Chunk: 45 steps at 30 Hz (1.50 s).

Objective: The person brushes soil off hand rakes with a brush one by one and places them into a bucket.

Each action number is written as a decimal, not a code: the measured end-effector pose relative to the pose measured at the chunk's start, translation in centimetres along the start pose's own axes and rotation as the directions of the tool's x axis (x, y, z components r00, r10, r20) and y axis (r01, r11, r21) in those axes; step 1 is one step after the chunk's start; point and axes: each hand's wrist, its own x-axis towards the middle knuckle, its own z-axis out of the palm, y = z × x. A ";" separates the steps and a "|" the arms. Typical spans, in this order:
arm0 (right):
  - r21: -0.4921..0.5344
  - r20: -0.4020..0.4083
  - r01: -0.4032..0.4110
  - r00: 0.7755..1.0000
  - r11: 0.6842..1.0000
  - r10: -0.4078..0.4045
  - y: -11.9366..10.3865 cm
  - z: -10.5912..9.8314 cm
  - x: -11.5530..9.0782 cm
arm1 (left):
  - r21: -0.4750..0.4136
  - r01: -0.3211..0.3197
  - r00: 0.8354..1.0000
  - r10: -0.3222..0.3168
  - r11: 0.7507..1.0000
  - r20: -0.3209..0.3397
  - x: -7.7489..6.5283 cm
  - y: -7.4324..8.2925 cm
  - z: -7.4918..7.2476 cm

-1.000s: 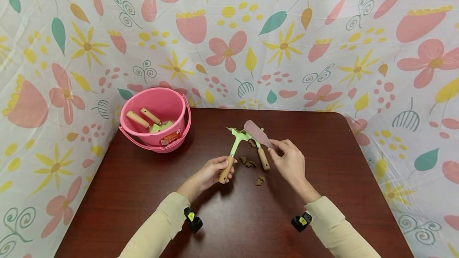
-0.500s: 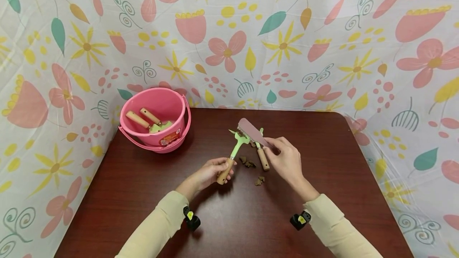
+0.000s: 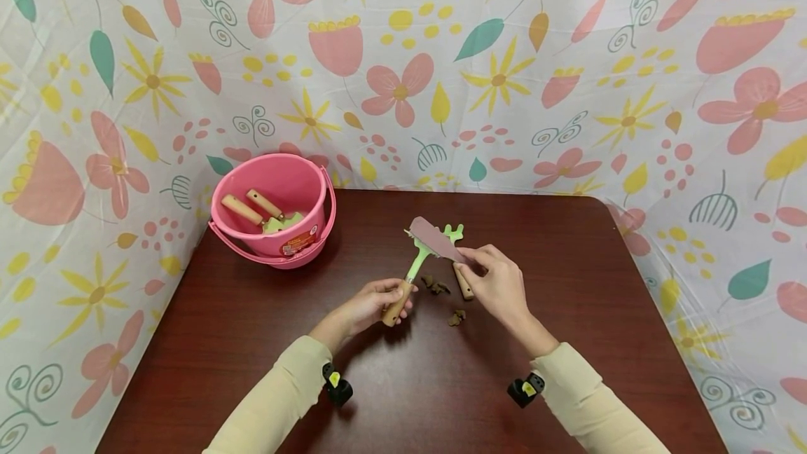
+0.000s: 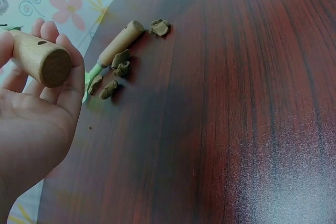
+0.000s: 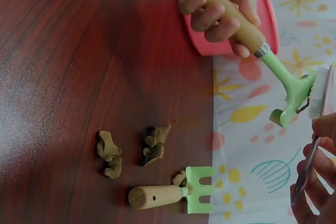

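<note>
My left hand grips the wooden handle of a small green hand rake, its head raised above the table. A flat mauve-backed brush with white bristles is pinched between my right thumb and fingers. In the right wrist view the bristles of the brush press against the rake's head, where a dark brown smear shows. My right hand comes in from the right side. Below them a green garden fork with a wooden handle lies on the table, partly hidden by the right hand in the head view.
Several brown clay-like lumps lie on the dark wooden table near the fork. At the back left stands a pink bucket holding two wooden-handled green tools. A floral curtain hangs behind the table.
My right hand has moved the brush leftward and down over the rake's head, covering more of it and showing the fork's tines. The left hand has stayed almost in place.
</note>
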 end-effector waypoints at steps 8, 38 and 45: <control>0.013 -0.013 -0.012 1.000 1.000 0.012 0.2 0.1 -0.1 | -0.009 -0.004 1.000 0.004 1.000 0.011 -0.2 0.1 0.1; -0.027 -0.048 -0.052 0.998 0.998 0.051 1.3 -0.7 -0.2 | 0.026 -0.029 1.000 0.029 0.999 -0.012 -0.9 0.9 -0.7; 0.030 -0.024 -0.024 0.999 0.999 0.025 0.6 -0.9 0.2 | 0.050 -0.018 1.000 0.018 0.999 -0.009 -0.9 0.5 -1.1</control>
